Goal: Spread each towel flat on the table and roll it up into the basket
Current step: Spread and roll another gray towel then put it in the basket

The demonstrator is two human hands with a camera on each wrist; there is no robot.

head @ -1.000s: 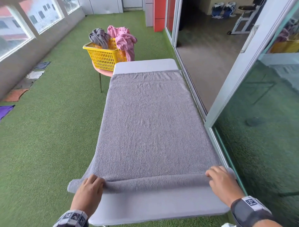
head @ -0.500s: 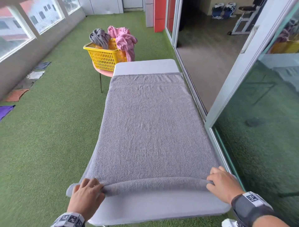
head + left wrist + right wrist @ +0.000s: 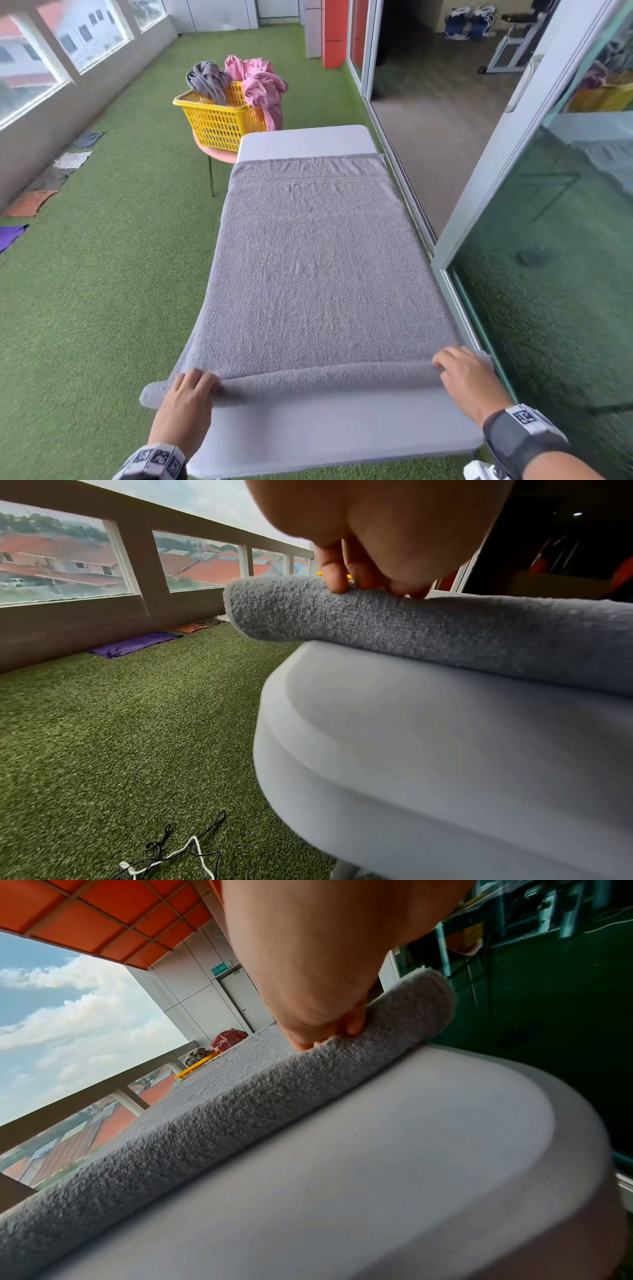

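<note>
A grey towel lies spread along the length of a pale grey table, its near end turned over into a low roll that runs across the table from side to side. The roll's left end hangs past the table edge, over the green artificial turf. The left hand rests on top of the roll near that left end, its fingers curled down over the cloth and pressing into it. The right hand sits at the roll's right end, fingers bent over the top of the roll and clamped on it. Both wrists wear bands with black-and-white markers. The far strip of the table is bare beyond the towel's hem. Just past the table's far left corner, a yellow plastic basket stands on a small pink round stand, with a crumpled grey towel and a pink towel draped in it. Several cloths lie on the turf along the left wall below the windows, and a glass sliding door flanks the table on the right.
</note>
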